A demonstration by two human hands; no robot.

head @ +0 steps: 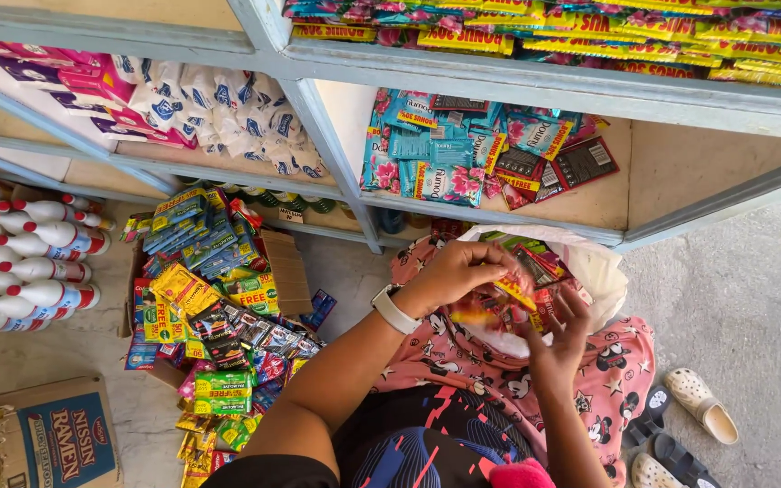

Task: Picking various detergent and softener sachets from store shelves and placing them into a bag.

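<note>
My left hand (456, 271), with a white watch on its wrist, pinches a small yellow and red sachet (517, 291) over a white plastic bag (600, 269) that lies on my lap. The bag holds several colourful sachets (535, 258). Just below it, my right hand (560, 333) has its fingers spread and touches the sachets at the bag's mouth. More blurred yellow and red packets (476, 314) lie between the two hands. My lap is covered in pink patterned cloth (463, 357).
A grey metal shelf (499, 77) holds blue floral sachets (427, 149), pink packs and white pouches (228, 113). On the floor to the left are a heap of sachets (219, 316), white bottles with red caps (29, 262) and a cardboard box (61, 438). Sandals (693, 407) lie at the right.
</note>
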